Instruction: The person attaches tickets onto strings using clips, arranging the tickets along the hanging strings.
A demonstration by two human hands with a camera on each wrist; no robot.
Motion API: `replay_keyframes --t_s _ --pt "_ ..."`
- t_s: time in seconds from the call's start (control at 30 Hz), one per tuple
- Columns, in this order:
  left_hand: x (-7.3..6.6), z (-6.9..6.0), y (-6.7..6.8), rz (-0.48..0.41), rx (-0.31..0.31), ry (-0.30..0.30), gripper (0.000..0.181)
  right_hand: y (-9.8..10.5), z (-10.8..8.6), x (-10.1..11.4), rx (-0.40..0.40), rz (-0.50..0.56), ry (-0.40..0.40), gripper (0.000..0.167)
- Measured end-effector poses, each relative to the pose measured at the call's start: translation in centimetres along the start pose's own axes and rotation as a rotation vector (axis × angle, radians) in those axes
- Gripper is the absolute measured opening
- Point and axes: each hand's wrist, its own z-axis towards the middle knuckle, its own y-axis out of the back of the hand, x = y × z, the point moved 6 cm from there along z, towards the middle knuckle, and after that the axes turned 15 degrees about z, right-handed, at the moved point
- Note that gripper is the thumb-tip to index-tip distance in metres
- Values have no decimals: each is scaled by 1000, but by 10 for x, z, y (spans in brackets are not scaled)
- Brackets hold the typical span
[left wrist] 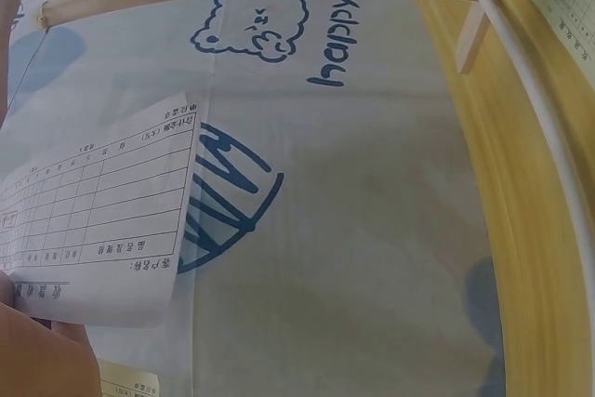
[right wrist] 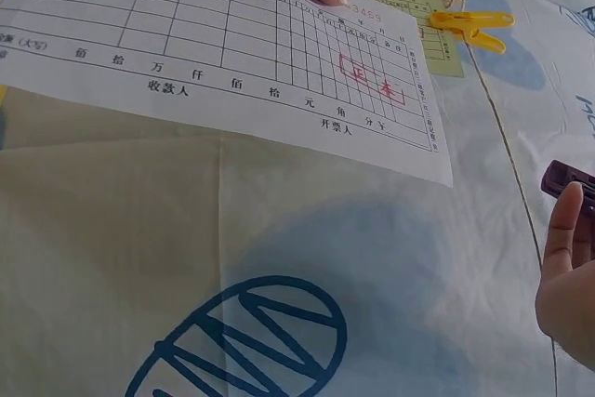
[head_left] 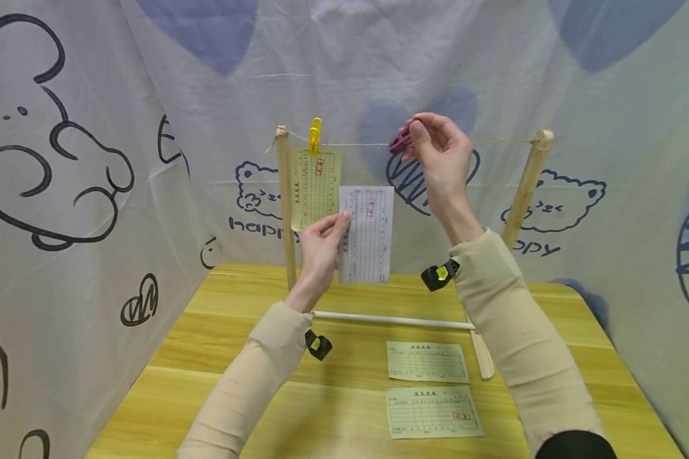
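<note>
My left hand [head_left: 319,250] pinches a white receipt slip [head_left: 373,236] by its left edge, holding it upright below the string [head_left: 367,145]. In the right wrist view the slip [right wrist: 232,53] shows a printed grid and a red stamp. At string height, my right hand [head_left: 444,156] pinches a dark purple clothespin [head_left: 402,137] between thumb and fingers. This clothespin [right wrist: 563,179] appears beside the string in the right wrist view. Left of the white slip, a yellow clothespin [head_left: 315,136] holds a yellowish receipt slip [head_left: 316,188] on the string.
The string runs between two wooden posts, left [head_left: 287,210] and right [head_left: 528,185]. A white rod [head_left: 393,320] crosses low between them. Two pale green slips, one farther [head_left: 427,362] and one nearer [head_left: 434,413], lie on the wooden table [head_left: 207,357]. A patterned curtain hangs behind.
</note>
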Motion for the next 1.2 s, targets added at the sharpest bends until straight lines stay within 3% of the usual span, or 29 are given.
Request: replay_keyframes --t_s 0.47,0.8,1.2 --pt "-5 8 -1 -10 1 -4 29 -10 13 -2 -50 -1 -45 5" --pt "-11 14 -5 -24 -8 8 29 -16 20 -6 -102 -74 -103 3" --pt "-15 21 -7 -26 -26 31 29 -25 24 -9 -124 -236 -90 7"
